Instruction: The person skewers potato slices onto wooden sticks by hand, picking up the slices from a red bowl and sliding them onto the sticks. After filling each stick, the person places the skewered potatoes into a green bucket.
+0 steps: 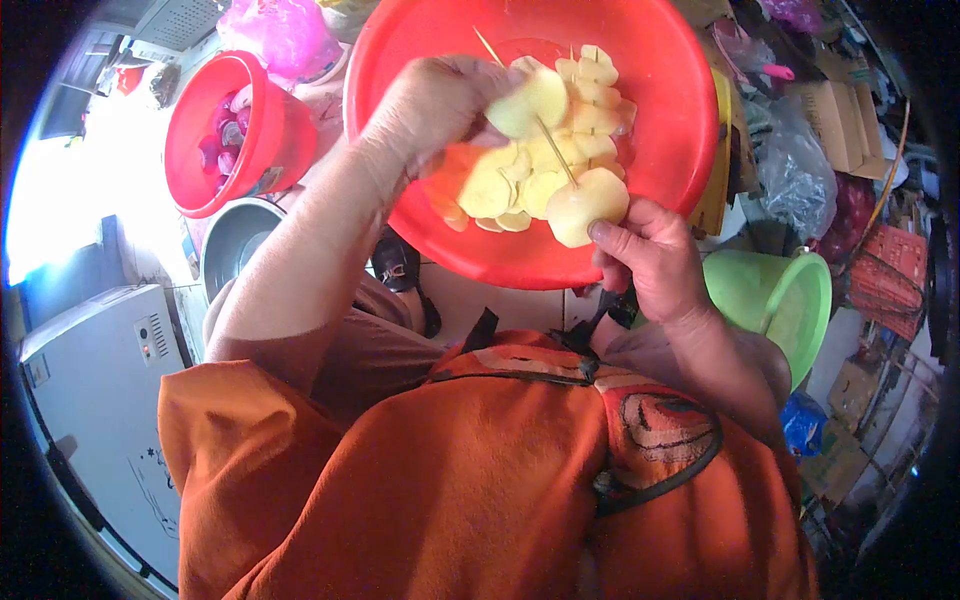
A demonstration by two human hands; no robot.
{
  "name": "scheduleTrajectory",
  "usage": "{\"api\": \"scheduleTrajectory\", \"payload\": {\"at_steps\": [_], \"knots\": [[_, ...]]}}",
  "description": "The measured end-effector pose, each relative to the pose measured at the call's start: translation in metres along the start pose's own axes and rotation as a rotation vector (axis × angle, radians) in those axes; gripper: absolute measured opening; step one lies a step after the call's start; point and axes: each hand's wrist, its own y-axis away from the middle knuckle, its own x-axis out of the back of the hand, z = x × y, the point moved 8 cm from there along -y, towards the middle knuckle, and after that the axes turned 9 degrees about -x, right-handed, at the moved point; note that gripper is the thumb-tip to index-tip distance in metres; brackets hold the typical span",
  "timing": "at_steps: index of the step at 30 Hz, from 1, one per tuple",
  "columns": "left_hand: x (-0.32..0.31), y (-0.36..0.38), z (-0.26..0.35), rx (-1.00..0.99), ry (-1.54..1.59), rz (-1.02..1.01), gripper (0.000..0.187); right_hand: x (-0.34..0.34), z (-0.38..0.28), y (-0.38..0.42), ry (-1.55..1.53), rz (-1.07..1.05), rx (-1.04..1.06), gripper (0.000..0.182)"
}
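My left hand (440, 108) is closed on a pale yellow potato slice (532, 104) threaded on a thin wooden skewer (556, 150). One end of the skewer sticks out beyond that slice, up and to the left. Its other end meets a second potato slice (580, 212), pinched between the thumb and fingers of my right hand (655, 255). Both hands are over a large red basin (690, 140). Many potato slices (488, 190) lie in the basin below, with some lined up in overlapping rows (595, 90) on skewers.
A red bucket (290, 140) with purplish-red pieces stands at the left, above a grey basin (238, 238). On the right are a green bucket (800, 310), clear plastic bags (795, 175) and a cardboard box (845, 125). A white appliance (105, 390) stands lower left.
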Motion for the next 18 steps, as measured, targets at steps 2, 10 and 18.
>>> {"api": "scheduleTrajectory", "payload": {"at_steps": [2,10,18], "knots": [[-0.017,0.005,-0.008,0.040,0.010,-0.066,0.026,0.000,-0.001,-0.001,-0.024,0.008,-0.009,0.018],[-0.034,0.017,-0.012,0.109,0.052,-0.126,0.022,0.004,0.004,-0.003,-0.095,0.015,-0.020,0.018],[0.023,-0.012,0.002,-0.043,-0.105,0.074,0.029,0.009,-0.004,0.000,-0.179,0.062,-0.018,0.015]]}}
